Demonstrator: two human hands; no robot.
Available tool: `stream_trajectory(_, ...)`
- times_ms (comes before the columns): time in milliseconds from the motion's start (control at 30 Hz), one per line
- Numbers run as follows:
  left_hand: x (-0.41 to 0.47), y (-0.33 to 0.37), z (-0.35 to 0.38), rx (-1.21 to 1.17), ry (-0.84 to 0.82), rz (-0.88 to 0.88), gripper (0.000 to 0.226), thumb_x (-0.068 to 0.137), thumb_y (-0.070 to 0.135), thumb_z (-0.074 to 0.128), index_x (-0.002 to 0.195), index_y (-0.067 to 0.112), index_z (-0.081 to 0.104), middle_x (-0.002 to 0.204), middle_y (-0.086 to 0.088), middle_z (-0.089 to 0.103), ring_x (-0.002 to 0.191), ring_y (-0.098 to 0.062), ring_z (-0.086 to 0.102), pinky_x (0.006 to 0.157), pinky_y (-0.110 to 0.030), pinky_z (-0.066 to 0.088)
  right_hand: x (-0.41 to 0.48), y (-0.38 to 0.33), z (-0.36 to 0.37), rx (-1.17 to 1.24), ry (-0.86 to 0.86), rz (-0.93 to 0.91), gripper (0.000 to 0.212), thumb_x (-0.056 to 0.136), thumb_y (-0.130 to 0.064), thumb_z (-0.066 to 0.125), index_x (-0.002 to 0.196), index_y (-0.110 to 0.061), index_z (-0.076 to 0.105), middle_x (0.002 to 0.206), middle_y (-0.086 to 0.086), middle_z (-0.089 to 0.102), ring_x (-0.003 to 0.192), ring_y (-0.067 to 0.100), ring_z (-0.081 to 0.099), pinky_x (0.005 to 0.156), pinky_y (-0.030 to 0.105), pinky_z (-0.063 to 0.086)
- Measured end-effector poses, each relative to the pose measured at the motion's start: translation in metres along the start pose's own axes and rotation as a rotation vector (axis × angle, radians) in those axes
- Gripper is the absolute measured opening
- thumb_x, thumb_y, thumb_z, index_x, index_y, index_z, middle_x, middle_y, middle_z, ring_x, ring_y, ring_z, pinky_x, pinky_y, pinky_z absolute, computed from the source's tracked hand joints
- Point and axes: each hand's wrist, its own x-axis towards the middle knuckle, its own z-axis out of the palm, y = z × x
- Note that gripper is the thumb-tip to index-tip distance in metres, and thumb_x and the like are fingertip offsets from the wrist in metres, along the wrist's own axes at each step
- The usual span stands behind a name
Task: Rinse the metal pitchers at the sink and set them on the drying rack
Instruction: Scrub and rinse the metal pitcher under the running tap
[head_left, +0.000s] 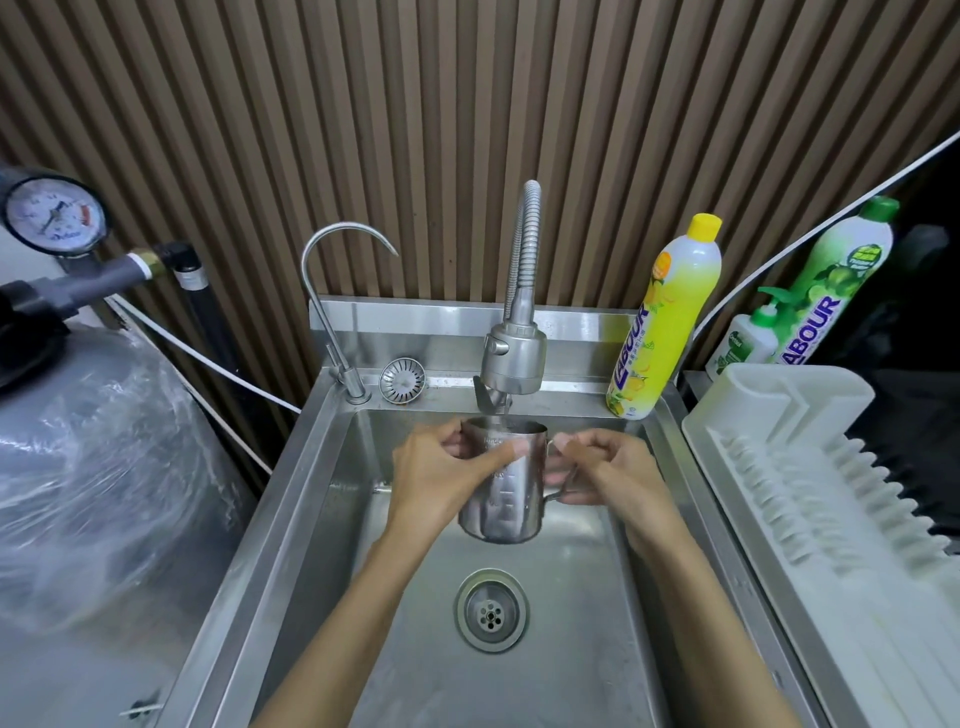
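Observation:
A steel pitcher (503, 499) with measuring marks hangs upright over the sink basin (322, 493), right under the spray faucet head (514, 358). A thin stream of water runs into its mouth. My left hand (441, 475) grips the pitcher's body, thumb laid across the front wall. My right hand (610, 470) holds the handle on the pitcher's right side, fingers curled round it. The white drying rack (810, 467) stands to the right of the sink and holds nothing.
A thin gooseneck tap (332, 291) and a loose strainer (402, 380) sit on the sink's back ledge. A yellow detergent bottle (662, 322) stands at the back right corner, green bottles (826, 291) behind the rack. A wrapped tank (98, 478) with a pressure gauge (54, 215) fills the left.

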Motion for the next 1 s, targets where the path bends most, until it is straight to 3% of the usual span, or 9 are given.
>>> stream_trajectory(100, 0.003, -0.015, 0.009, -0.402, -0.243, -0.150, 0.025, 0.063, 0.020, 0.082, 0.086, 0.017, 0.073, 0.079, 0.009, 0.074, 0.078, -0.004, 0.064, 0.084, -0.016, 0.048, 0.001, -0.012, -0.012, -0.142, 0.026, -0.012, 0.019, 0.085, -0.021, 0.066, 0.069, -0.012, 0.063, 0.068, 0.010, 0.071, 0.061, 0.024, 0.067, 0.062, 0.037, 0.057)
stream_trajectory(167, 0.004, -0.025, 0.016, -0.598, -0.380, -0.202, 0.036, 0.063, 0.013, 0.075, 0.099, 0.009, 0.069, 0.090, 0.001, 0.073, 0.086, -0.010, 0.064, 0.087, -0.019, 0.049, -0.001, -0.020, -0.014, -0.296, 0.035, -0.061, 0.019, 0.084, -0.021, 0.067, 0.068, -0.011, 0.063, 0.065, 0.010, 0.069, 0.063, 0.026, 0.064, 0.069, 0.041, 0.056)
stream_trajectory(300, 0.007, -0.032, 0.032, -0.595, -0.384, -0.171, 0.052, 0.055, 0.012, 0.083, 0.103, 0.012, 0.064, 0.097, -0.001, 0.070, 0.096, -0.013, 0.062, 0.094, -0.024, 0.046, -0.010, -0.029, -0.007, -0.654, 0.160, -0.269, 0.016, 0.084, -0.024, 0.065, 0.072, -0.016, 0.060, 0.076, 0.004, 0.070, 0.072, 0.019, 0.063, 0.069, 0.030, 0.048)
stream_trajectory(433, 0.013, -0.014, 0.031, -0.561, -0.154, -0.055, 0.049, 0.064, -0.006, 0.077, 0.103, 0.017, 0.060, 0.095, 0.009, 0.069, 0.091, -0.003, 0.064, 0.077, -0.010, 0.046, -0.001, -0.024, -0.005, -0.226, 0.092, -0.255, 0.009, 0.086, -0.012, 0.063, 0.077, -0.012, 0.061, 0.078, -0.005, 0.071, 0.072, 0.005, 0.062, 0.064, 0.007, 0.043)
stream_trajectory(567, 0.022, -0.004, 0.016, -0.332, 0.055, 0.186, 0.072, 0.056, -0.001, 0.083, 0.110, 0.038, 0.054, 0.109, 0.016, 0.064, 0.104, 0.003, 0.057, 0.087, -0.007, 0.040, 0.015, -0.010, 0.003, 0.384, -0.098, -0.065, 0.018, 0.089, -0.001, 0.053, 0.076, -0.011, 0.056, 0.083, -0.005, 0.071, 0.085, 0.011, 0.060, 0.089, 0.021, 0.047)
stream_trajectory(633, 0.019, 0.001, 0.008, -0.186, 0.107, 0.263, 0.074, 0.054, 0.002, 0.085, 0.116, 0.033, 0.055, 0.112, 0.012, 0.061, 0.102, 0.003, 0.056, 0.082, 0.002, 0.035, 0.019, -0.005, 0.009, 0.543, -0.179, 0.006, 0.018, 0.090, 0.002, 0.049, 0.077, -0.009, 0.055, 0.090, 0.002, 0.071, 0.088, 0.014, 0.067, 0.092, 0.029, 0.050)
stream_trajectory(733, 0.012, 0.003, -0.003, 0.059, 0.206, 0.301, 0.078, 0.052, 0.017, 0.088, 0.123, 0.018, 0.056, 0.112, 0.009, 0.056, 0.099, -0.003, 0.050, 0.078, 0.009, 0.027, 0.019, 0.004, 0.015, 0.575, -0.236, 0.063, 0.013, 0.090, -0.001, 0.050, 0.081, -0.008, 0.056, 0.089, 0.012, 0.072, 0.091, 0.022, 0.069, 0.088, 0.033, 0.055)
stream_trajectory(867, 0.006, -0.001, -0.010, 0.237, 0.192, 0.234, 0.078, 0.050, 0.042, 0.087, 0.120, 0.017, 0.061, 0.107, 0.002, 0.060, 0.098, -0.011, 0.054, 0.077, -0.007, 0.033, 0.014, 0.012, 0.016, 0.446, -0.194, 0.112, 0.007, 0.088, -0.011, 0.057, 0.089, -0.005, 0.061, 0.089, 0.013, 0.074, 0.085, 0.024, 0.072, 0.075, 0.031, 0.059)
stream_trajectory(1000, 0.000, -0.003, -0.005, 0.226, 0.138, 0.113, 0.054, 0.052, 0.052, 0.082, 0.093, 0.018, 0.068, 0.084, 0.011, 0.060, 0.080, -0.010, 0.061, 0.068, -0.014, 0.042, 0.007, 0.005, 0.007, 0.208, -0.107, 0.106, 0.015, 0.087, -0.020, 0.062, 0.087, -0.005, 0.065, 0.087, 0.012, 0.075, 0.078, 0.022, 0.073, 0.065, 0.030, 0.059)
